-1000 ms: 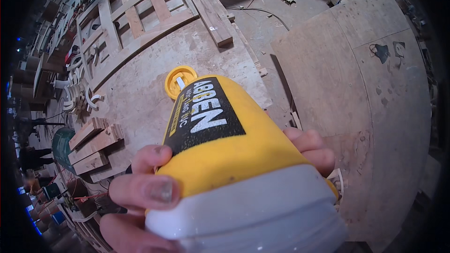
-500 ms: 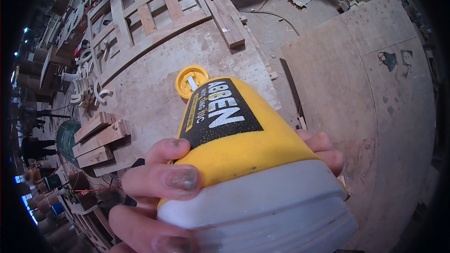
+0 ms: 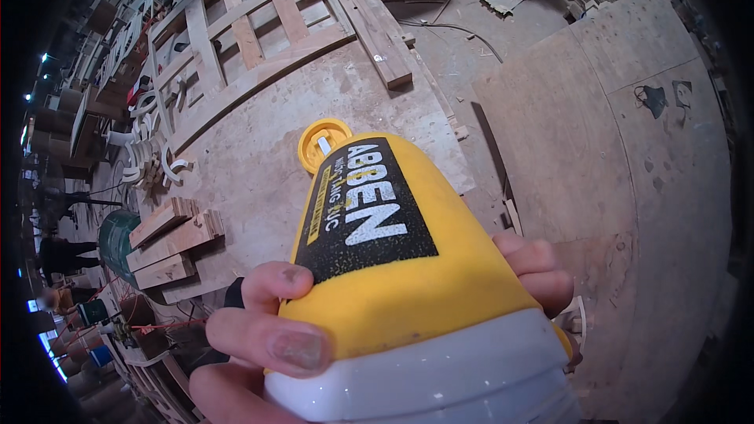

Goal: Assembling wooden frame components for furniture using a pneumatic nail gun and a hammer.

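Bottle (image 3: 408, 267) shifted right and closer vs 1s ago, nozzle pointing away over workbench (image 3: 259, 165). One hand (image 3: 275, 338) wrapped tight round its base; which hand, can't tell. Risk: squeezing spills glue on bench.

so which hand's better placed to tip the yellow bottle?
Left, probably: the left hand lays two full fingers across the yellow bottle; the right hand shows only fingertips at its edge.

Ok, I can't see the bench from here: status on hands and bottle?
One hand wrapped round the yellow glue bottle, which hand unclear. Nozzle aimed at the workbench. Wood blocks lie left, apart.
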Action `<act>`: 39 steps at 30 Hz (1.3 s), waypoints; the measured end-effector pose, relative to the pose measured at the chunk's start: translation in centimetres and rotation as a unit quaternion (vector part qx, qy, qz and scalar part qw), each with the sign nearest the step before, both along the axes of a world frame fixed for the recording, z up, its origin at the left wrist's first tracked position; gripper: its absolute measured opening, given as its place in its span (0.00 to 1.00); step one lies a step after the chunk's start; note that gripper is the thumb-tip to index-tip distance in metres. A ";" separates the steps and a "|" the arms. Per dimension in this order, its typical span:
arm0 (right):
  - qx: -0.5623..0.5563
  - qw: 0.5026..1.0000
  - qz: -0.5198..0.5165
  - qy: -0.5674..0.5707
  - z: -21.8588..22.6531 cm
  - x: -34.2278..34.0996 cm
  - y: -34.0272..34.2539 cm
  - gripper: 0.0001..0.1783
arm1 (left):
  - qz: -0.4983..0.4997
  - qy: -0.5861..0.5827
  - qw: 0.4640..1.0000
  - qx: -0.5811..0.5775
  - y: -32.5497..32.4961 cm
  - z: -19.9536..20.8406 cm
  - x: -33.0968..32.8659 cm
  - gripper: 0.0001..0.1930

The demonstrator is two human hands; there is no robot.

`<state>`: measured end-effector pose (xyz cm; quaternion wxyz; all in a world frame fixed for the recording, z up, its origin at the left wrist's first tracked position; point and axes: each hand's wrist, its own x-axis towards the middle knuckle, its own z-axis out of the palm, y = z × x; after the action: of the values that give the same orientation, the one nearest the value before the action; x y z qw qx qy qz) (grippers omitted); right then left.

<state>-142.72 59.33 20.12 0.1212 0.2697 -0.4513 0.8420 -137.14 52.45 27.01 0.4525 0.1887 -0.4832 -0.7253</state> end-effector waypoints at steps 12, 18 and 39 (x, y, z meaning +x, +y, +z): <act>0.006 0.990 0.120 0.071 -0.9 -2.3 0.9 0.33 | 0.039 0.123 0.947 -0.293 -2.9 -0.6 -2.4 0.08; 0.106 0.993 0.009 -0.055 -5.1 -3.3 2.1 0.35 | -0.150 0.239 0.916 -0.286 -6.1 -4.4 -4.5 0.30; 0.342 0.910 -0.147 -0.181 -13.7 -8.0 2.0 0.21 | -0.414 -0.068 0.905 -0.072 -12.0 -18.5 -10.8 0.19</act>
<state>-150.72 61.29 6.38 0.0604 0.0679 -0.7606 0.6428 -147.99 40.41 8.55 0.0896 -0.0125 -0.5985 -0.7960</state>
